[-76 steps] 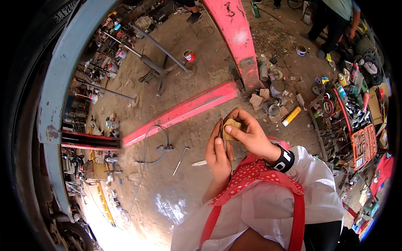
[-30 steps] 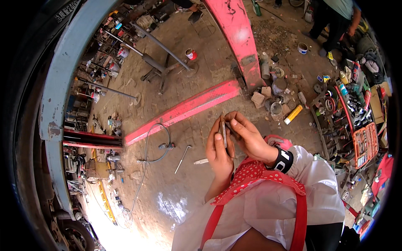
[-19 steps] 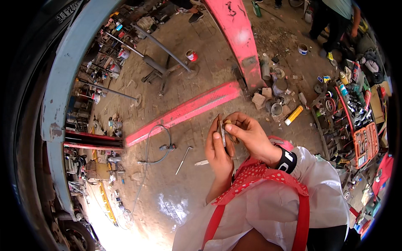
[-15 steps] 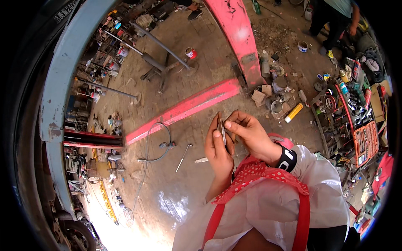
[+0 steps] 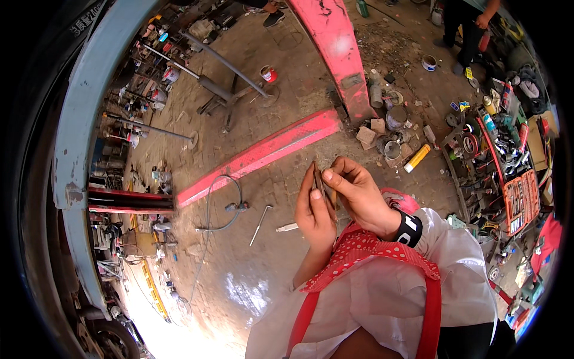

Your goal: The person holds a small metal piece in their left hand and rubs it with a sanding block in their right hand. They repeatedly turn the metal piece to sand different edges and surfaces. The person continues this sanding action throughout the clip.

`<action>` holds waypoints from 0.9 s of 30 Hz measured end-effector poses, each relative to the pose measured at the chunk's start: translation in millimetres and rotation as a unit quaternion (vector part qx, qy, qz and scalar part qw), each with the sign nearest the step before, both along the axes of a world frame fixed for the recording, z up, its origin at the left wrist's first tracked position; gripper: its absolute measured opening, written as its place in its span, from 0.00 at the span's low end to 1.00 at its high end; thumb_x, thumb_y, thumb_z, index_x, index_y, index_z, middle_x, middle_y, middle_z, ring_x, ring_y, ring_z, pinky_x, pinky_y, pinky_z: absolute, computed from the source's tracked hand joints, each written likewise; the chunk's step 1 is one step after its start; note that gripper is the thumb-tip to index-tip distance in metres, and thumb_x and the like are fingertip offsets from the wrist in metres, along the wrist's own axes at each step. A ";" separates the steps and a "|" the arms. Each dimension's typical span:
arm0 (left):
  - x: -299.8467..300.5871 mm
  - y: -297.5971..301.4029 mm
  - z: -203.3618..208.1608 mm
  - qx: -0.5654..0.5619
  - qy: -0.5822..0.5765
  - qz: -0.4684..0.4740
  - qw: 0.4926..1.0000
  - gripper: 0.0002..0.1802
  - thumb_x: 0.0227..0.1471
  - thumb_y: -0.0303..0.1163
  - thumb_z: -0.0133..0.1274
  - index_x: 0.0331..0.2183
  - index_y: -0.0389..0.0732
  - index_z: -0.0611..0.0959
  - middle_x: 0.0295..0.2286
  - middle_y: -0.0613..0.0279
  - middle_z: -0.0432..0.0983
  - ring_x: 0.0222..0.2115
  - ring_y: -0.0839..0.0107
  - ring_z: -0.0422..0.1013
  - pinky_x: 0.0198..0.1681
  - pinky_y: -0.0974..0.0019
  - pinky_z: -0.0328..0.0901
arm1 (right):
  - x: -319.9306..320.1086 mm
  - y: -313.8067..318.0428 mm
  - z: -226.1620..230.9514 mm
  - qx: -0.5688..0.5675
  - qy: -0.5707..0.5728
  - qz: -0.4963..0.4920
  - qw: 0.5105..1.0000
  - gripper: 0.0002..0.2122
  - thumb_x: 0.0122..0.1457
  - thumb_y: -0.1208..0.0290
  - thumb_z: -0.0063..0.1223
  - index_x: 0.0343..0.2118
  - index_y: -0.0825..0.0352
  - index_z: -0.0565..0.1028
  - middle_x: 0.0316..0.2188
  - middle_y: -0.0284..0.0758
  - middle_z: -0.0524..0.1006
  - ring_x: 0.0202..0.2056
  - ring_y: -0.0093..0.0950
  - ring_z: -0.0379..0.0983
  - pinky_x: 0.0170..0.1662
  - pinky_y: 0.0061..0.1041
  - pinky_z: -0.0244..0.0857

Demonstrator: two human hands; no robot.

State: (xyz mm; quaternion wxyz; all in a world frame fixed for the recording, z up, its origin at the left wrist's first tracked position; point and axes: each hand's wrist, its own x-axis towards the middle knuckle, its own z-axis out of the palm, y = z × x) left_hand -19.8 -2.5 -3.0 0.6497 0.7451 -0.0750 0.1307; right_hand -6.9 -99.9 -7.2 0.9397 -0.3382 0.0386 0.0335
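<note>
Left hand (image 5: 314, 218) grasping thin flat metal strip (image 5: 319, 181); right hand (image 5: 366, 200) curled close beside, cannot tell what it grasps.

1. White block lettering (image 5: 411, 223) on the black wristband (image 5: 408, 228), partly turned away;
2. Pale characters with digits (image 5: 87, 18) on the dark panel (image 5: 63, 39), upper left;
3. Dark squiggles (image 5: 324, 7) on the pink post (image 5: 338, 51); illegible.

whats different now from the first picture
The tan pad at the right hand no longer shows clearly. The co-worker's hand moved leftward and up in view; a red object now shows below it. The left hand still grips the thin dark piece; the yellow tube stayed put.
</note>
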 end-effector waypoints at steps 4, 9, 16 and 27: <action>0.9 -1.8 -3.7 -0.001 -0.019 -0.004 1.000 0.23 0.61 0.34 0.36 0.51 0.27 0.69 0.50 0.49 0.68 0.48 0.66 0.67 0.49 0.69 0.62 | 2.7 1.6 -1.3 -0.002 -0.014 -0.017 1.000 0.10 0.59 0.69 0.55 0.23 0.64 0.68 0.20 0.25 0.69 0.22 0.12 0.62 0.27 0.15 0.55; 6.7 -2.7 -5.0 -0.022 -0.066 -0.020 0.997 0.21 0.60 0.29 0.37 0.52 0.28 0.69 0.49 0.50 0.70 0.48 0.67 0.67 0.49 0.69 0.62 | 6.7 2.6 -0.6 -0.001 -0.014 -0.028 1.000 0.11 0.59 0.68 0.54 0.23 0.64 0.68 0.20 0.25 0.68 0.21 0.13 0.63 0.25 0.15 0.56; 4.3 0.3 0.1 -0.020 -0.029 -0.002 0.999 0.21 0.61 0.30 0.37 0.52 0.30 0.71 0.39 0.58 0.74 0.28 0.79 0.66 0.30 0.75 0.61 | 4.0 1.9 10.5 0.003 -0.005 -0.004 1.000 0.11 0.60 0.67 0.53 0.23 0.64 0.68 0.19 0.25 0.68 0.21 0.13 0.62 0.25 0.15 0.56; 29.6 -10.0 -17.6 -0.038 0.007 -0.022 0.999 0.20 0.60 0.33 0.42 0.52 0.38 0.72 0.23 0.70 0.70 0.16 0.84 0.59 0.19 0.77 0.56 | 24.2 -15.3 7.1 -0.036 0.020 0.019 0.999 0.09 0.61 0.67 0.50 0.25 0.60 0.66 0.21 0.21 0.64 0.23 0.13 0.58 0.26 0.16 0.54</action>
